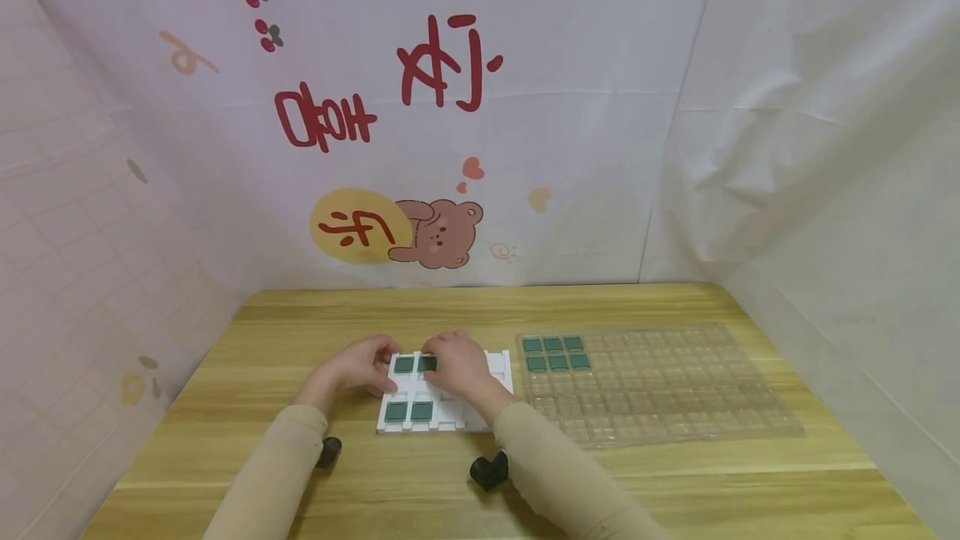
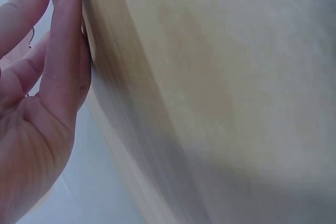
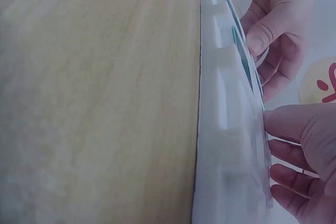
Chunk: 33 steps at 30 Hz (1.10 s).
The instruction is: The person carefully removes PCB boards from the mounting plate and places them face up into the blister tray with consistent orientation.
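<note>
A white slotted tray [image 1: 407, 397] lies on the table, with green square chips in its left columns, two of them in the near row [image 1: 396, 412]. My left hand [image 1: 365, 363] holds the tray's left edge; in the left wrist view its fingers [image 2: 65, 51] meet the white edge. Over the far row, my right hand [image 1: 461, 367] has thumb and forefinger at a green chip [image 1: 427, 363], second from the left, and appears to pinch it. The hand partly covers that chip and the slots to its right. In the right wrist view, the right thumb [image 3: 289, 121] touches the tray's top.
Right of the white tray lies a larger clear plastic tray [image 1: 660, 382] with many compartments. Several green chips [image 1: 555, 354] sit in its far left corner. The wooden table [image 1: 675, 490] is bordered by white printed cloth [image 1: 570, 148] at the back and sides.
</note>
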Each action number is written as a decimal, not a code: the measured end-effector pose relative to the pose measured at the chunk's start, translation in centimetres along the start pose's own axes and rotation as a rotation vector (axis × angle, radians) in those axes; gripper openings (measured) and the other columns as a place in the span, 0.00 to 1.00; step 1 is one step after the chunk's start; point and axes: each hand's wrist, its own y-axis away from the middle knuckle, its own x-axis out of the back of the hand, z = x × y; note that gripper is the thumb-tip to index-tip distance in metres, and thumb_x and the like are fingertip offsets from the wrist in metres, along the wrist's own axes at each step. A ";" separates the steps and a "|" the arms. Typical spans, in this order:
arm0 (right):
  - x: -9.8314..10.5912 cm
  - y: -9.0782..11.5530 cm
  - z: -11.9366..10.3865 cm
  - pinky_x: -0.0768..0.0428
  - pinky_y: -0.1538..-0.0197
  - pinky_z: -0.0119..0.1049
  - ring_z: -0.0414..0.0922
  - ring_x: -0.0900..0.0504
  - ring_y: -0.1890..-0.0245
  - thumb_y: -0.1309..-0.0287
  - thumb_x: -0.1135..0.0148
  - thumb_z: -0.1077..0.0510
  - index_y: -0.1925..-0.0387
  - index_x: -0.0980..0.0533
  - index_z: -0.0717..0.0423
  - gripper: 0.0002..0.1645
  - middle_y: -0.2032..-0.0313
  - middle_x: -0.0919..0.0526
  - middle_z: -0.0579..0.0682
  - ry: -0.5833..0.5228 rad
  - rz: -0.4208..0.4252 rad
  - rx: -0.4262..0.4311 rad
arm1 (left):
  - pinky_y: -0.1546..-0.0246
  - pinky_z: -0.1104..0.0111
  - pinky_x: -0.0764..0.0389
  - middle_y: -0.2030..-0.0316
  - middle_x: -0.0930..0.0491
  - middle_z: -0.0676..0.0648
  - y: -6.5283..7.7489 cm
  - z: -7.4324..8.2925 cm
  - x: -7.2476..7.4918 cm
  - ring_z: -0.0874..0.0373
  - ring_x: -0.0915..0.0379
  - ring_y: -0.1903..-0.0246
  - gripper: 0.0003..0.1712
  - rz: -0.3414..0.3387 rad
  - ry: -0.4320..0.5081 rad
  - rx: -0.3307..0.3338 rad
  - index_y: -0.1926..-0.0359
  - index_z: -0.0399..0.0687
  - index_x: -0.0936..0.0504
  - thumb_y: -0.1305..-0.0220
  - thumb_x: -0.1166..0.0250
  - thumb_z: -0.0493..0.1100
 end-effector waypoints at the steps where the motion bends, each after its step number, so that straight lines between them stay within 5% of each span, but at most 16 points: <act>1: 0.0 0.0 -0.1 0.23 0.50 0.37 0.45 0.24 0.53 0.47 0.27 0.47 0.51 0.17 0.45 0.21 0.52 0.17 0.44 0.009 -0.001 0.001 | 0.68 0.61 0.16 0.55 0.30 0.39 0.0 0.0 0.0 0.51 0.28 0.64 0.34 0.000 0.003 0.001 0.45 0.31 0.28 0.54 0.25 0.24; 16: 0.0 -0.3 -0.5 0.24 0.51 0.35 0.43 0.25 0.55 0.47 0.27 0.47 0.54 0.16 0.44 0.18 0.53 0.18 0.43 0.063 -0.022 -0.007 | 0.69 0.60 0.16 0.54 0.30 0.39 0.2 0.1 -0.1 0.51 0.29 0.63 0.35 0.013 -0.012 0.008 0.44 0.32 0.28 0.54 0.25 0.25; 33: 0.1 -0.9 0.0 0.25 0.52 0.36 0.43 0.26 0.57 0.47 0.27 0.51 0.56 0.16 0.46 0.15 0.57 0.18 0.42 -0.029 -0.051 -0.009 | 0.69 0.61 0.16 0.54 0.30 0.39 0.0 0.0 -0.2 0.50 0.27 0.62 0.34 0.010 0.018 0.022 0.44 0.31 0.28 0.54 0.26 0.23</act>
